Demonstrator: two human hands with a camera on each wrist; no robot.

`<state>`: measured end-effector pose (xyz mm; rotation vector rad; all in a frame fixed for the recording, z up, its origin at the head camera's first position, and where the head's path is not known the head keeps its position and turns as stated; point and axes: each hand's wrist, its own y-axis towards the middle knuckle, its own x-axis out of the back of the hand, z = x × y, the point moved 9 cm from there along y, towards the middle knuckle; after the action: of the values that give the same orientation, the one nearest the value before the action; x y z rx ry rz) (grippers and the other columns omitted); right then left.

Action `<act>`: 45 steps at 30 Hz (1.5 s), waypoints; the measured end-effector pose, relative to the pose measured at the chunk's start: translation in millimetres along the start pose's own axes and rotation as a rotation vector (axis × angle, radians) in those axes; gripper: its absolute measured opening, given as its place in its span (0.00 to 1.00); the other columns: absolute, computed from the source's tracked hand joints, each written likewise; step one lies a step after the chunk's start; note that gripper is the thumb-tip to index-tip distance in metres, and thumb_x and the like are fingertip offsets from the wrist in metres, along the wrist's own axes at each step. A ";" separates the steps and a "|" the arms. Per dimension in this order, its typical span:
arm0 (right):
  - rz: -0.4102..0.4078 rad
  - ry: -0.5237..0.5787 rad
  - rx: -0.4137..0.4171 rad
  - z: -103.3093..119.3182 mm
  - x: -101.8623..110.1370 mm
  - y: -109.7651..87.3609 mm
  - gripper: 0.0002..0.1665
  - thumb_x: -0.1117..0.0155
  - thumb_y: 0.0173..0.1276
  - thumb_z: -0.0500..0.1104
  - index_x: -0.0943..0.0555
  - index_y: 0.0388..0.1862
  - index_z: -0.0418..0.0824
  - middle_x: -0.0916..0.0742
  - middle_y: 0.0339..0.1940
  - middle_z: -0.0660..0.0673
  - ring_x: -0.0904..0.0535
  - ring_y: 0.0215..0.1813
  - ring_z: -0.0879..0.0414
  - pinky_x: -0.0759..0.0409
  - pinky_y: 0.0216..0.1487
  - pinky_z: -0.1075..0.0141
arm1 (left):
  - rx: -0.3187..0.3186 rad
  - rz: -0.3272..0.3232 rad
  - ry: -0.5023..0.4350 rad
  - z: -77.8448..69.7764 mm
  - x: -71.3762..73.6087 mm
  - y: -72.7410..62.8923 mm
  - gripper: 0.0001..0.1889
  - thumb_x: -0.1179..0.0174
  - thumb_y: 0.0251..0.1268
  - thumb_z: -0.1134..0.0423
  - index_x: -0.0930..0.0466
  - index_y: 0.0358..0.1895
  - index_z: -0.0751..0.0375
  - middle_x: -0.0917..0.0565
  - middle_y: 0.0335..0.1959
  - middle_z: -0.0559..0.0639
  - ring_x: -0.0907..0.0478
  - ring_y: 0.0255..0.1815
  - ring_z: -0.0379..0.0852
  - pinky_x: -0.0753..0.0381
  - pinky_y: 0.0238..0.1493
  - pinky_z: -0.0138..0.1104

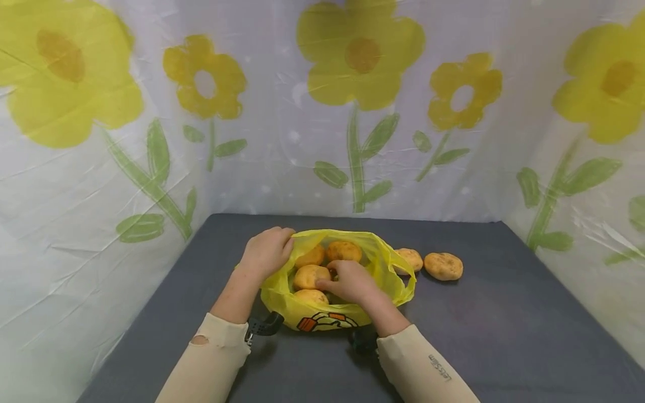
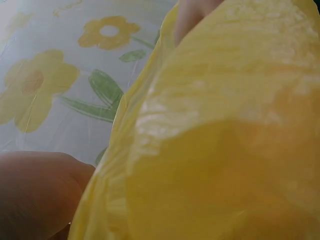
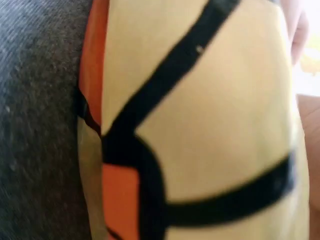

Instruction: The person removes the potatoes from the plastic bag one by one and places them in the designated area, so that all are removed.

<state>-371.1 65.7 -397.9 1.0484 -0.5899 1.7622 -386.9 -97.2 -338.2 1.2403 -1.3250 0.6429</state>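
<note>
A yellow plastic bag [image 1: 282, 305] lies mouth up on the dark table, its front printed in black and orange. Several potatoes [image 1: 311, 276] show inside it. At the bag's left rim my left hand [image 1: 268, 251] grips the plastic, thumb toward the opening. My right hand [image 1: 354, 282] reaches into the mouth from the right, fingers bent downward beside the middle potato; whatever lies under its palm is hidden. In the left wrist view the yellow plastic [image 2: 210, 150] covers most of the picture. The printed bag side [image 3: 220, 120] fills the right wrist view.
Right of the bag, one potato [image 1: 443, 266] lies on the dark tabletop [image 1: 504, 330]. Another potato [image 1: 410, 259] sits partly behind the bag's right handle [image 1: 407, 282]. A flower-printed curtain [image 1: 272, 140] hangs around the back and sides.
</note>
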 end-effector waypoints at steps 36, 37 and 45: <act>-0.070 0.259 -0.046 -15.6 128.4 -54.4 0.34 0.24 0.66 0.43 0.24 0.68 0.38 0.17 0.58 0.39 0.20 0.58 0.43 0.16 0.50 0.54 | 0.007 -0.015 -0.017 5.8 3.1 1.2 0.17 0.48 0.82 0.60 0.18 0.64 0.61 0.16 0.55 0.58 0.18 0.54 0.57 0.16 0.52 0.53; -0.071 0.279 -0.061 -20.6 131.4 -56.1 0.33 0.24 0.66 0.43 0.24 0.68 0.38 0.17 0.57 0.39 0.20 0.57 0.43 0.16 0.49 0.54 | 0.010 -0.013 -0.019 6.2 3.1 1.2 0.17 0.48 0.82 0.60 0.18 0.64 0.61 0.16 0.55 0.58 0.18 0.54 0.57 0.16 0.52 0.53; -0.126 0.315 -0.192 -62.7 159.0 -77.6 0.39 0.26 0.68 0.50 0.30 0.71 0.34 0.19 0.61 0.33 0.21 0.59 0.41 0.18 0.55 0.50 | 0.009 -0.009 -0.042 7.6 2.6 1.2 0.17 0.48 0.82 0.60 0.19 0.64 0.62 0.16 0.56 0.59 0.18 0.55 0.57 0.17 0.53 0.52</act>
<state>-351.1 223.9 -299.0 0.6450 -0.4730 1.6786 -390.2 -104.5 -336.9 1.2730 -1.3518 0.6198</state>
